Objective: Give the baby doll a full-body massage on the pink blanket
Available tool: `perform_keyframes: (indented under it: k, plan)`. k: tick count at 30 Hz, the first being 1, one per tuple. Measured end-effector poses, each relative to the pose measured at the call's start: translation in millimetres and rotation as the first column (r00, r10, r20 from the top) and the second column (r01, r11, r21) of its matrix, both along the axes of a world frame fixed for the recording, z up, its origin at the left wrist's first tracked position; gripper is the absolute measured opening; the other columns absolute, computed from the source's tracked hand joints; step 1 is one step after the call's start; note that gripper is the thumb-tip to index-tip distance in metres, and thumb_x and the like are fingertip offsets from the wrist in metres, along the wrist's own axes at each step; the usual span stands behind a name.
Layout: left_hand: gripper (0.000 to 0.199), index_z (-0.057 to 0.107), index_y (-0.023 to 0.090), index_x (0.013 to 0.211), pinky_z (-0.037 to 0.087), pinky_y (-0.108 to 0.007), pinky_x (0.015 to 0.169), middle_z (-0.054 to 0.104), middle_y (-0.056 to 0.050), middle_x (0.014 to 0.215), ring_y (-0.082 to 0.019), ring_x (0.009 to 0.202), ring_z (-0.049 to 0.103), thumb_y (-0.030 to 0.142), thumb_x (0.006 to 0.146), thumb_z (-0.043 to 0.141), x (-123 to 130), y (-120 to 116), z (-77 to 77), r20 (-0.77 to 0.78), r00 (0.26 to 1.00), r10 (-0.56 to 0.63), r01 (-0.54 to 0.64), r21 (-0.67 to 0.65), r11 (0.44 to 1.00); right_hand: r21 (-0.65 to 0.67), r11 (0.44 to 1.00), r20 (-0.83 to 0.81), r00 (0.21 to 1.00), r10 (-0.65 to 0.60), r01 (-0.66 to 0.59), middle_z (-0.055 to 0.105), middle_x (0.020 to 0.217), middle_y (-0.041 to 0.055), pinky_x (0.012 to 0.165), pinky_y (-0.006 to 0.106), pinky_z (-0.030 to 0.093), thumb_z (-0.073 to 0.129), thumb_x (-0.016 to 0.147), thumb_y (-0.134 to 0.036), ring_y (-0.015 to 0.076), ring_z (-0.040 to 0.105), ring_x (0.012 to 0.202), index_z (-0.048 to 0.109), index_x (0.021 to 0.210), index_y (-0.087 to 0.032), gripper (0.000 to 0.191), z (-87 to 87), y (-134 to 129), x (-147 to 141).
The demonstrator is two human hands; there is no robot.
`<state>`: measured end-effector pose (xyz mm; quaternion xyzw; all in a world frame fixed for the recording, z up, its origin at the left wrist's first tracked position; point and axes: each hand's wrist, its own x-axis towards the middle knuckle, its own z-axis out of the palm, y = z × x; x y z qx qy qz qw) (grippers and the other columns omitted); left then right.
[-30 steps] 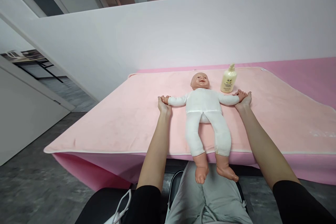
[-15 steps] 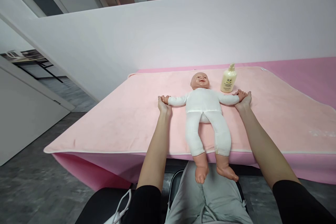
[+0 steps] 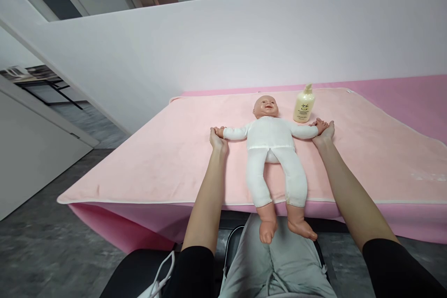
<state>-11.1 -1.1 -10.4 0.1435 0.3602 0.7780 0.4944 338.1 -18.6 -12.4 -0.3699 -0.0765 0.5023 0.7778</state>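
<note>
A baby doll (image 3: 271, 135) in a white cloth body lies face up on a pale pink blanket (image 3: 157, 153), arms stretched out sideways. Its feet hang over the table's front edge, above my lap. My left hand (image 3: 218, 141) is closed around the doll's hand at the left. On the other side my right hand (image 3: 324, 135) grips the doll's other hand, whose small fingers show above mine. Just behind that arm stands a cream-yellow pump bottle (image 3: 304, 105), upright and touched by neither hand.
Under the blanket a darker pink cover (image 3: 401, 95) drapes the table. A white partition wall (image 3: 244, 46) rises along the back. At lower left are a black chair seat (image 3: 134, 272) and a white cable (image 3: 167, 270). Grey floor (image 3: 52, 233) lies to the left.
</note>
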Motion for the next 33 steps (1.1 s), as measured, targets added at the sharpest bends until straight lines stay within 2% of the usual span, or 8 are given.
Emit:
perform_keyframes:
  k: [5, 10, 14, 16, 24, 29, 31, 33]
  plan:
    - [0.02, 0.047, 0.016, 0.063, 0.04, -0.017, 0.066, 0.044, 0.005, 0.061, -0.006, 0.059, 0.047, 0.02, 0.082, 0.049, 0, -3, 0.3, -0.319, 0.935, 0.155, -0.177, -0.041, 0.983, -0.003, 1.0, -0.012, 1.0, -0.001, 0.001, 0.042, 0.054, -0.0052, 0.047, 0.024, 0.045, 0.015, 0.09, -0.054, 0.0083, 0.044, 0.042, 0.045, 0.072, -0.021, 0.048, 1.3, -1, -1]
    - [0.006, 0.057, 0.016, 0.072, 0.04, -0.022, 0.082, 0.049, -0.001, 0.074, -0.013, 0.083, 0.054, 0.021, 0.075, 0.059, -5, -9, -0.4, -0.543, 0.789, 0.289, -0.318, 0.042, 0.947, 0.016, 1.0, -0.024, 1.0, -0.009, 0.01, 0.041, 0.052, -0.0052, 0.045, 0.024, 0.046, 0.019, 0.089, -0.056, 0.0087, 0.044, 0.042, 0.042, 0.068, -0.021, 0.047, 0.2, 0, 1]
    - [0.005, 0.058, 0.018, 0.078, 0.035, -0.03, 0.093, 0.05, -0.004, 0.079, -0.02, 0.098, 0.052, 0.018, 0.074, 0.06, -4, -17, 4.2, -0.709, 0.635, 0.307, -0.42, 0.017, 0.907, 0.073, 0.997, 0.006, 1.0, 0.021, -0.021, 0.042, 0.053, -0.0044, 0.048, 0.027, 0.048, 0.024, 0.086, -0.059, 0.0107, 0.048, 0.046, 0.033, 0.063, -0.022, 0.045, -1.1, 1, 0]
    - [0.006, 0.057, 0.018, 0.078, 0.034, -0.033, 0.095, 0.051, -0.006, 0.082, -0.023, 0.105, 0.05, 0.017, 0.073, 0.06, -1, -20, 6.6, -0.749, 0.595, 0.292, -0.45, -0.009, 0.893, 0.063, 0.998, -0.007, 1.0, 0.025, -0.025, 0.046, 0.056, -0.0032, 0.048, 0.029, 0.05, 0.024, 0.086, -0.057, 0.0121, 0.051, 0.05, 0.033, 0.063, -0.022, 0.043, 0.1, 0, -3]
    - [0.016, 0.054, 0.02, 0.087, 0.019, -0.047, 0.106, 0.055, -0.015, 0.111, -0.029, 0.129, 0.028, 0.022, 0.073, 0.059, 6, -23, 6.7, -0.85, 0.515, 0.108, -0.408, -0.132, 0.904, -0.025, 0.986, -0.087, 0.982, -0.169, 0.167, 0.044, 0.063, -0.0045, 0.049, 0.023, 0.05, 0.027, 0.087, -0.047, 0.008, 0.049, 0.05, 0.035, 0.066, -0.022, 0.034, 7.5, -4, -22]
    - [0.025, 0.055, 0.021, 0.098, 0.031, -0.046, 0.099, 0.039, -0.015, 0.135, -0.028, 0.136, 0.015, 0.021, 0.073, 0.059, 16, -24, 4.1, -0.903, 0.411, 0.124, -0.364, -0.038, 0.931, 0.02, 0.972, -0.122, 0.965, -0.23, 0.234, 0.042, 0.063, -0.0062, 0.05, 0.019, 0.049, 0.037, 0.085, -0.037, 0.0059, 0.048, 0.051, 0.036, 0.067, -0.022, 0.023, 6.6, -6, -33]
    - [0.03, 0.057, 0.02, 0.1, 0.027, -0.048, 0.102, 0.04, -0.015, 0.135, -0.029, 0.136, 0.015, 0.021, 0.071, 0.062, 25, -27, 4.7, -0.913, 0.377, 0.155, -0.317, 0.03, 0.948, 0.07, 0.963, -0.119, 0.961, -0.25, 0.259, 0.045, 0.064, -0.0066, 0.051, 0.018, 0.049, 0.039, 0.083, -0.033, 0.0057, 0.05, 0.054, 0.038, 0.069, -0.023, 0.017, 6.2, -9, -43]
    - [0.034, 0.059, 0.019, 0.103, 0.019, -0.051, 0.106, 0.044, -0.016, 0.132, -0.031, 0.135, 0.019, 0.024, 0.069, 0.065, 37, -32, 6.4, -0.929, 0.327, 0.172, -0.244, 0.093, 0.965, 0.098, 0.977, -0.085, 0.98, -0.181, 0.189, 0.049, 0.066, -0.006, 0.053, 0.02, 0.051, 0.039, 0.08, -0.033, 0.0073, 0.053, 0.058, 0.04, 0.071, -0.023, 0.013, 5.8, -13, -56]
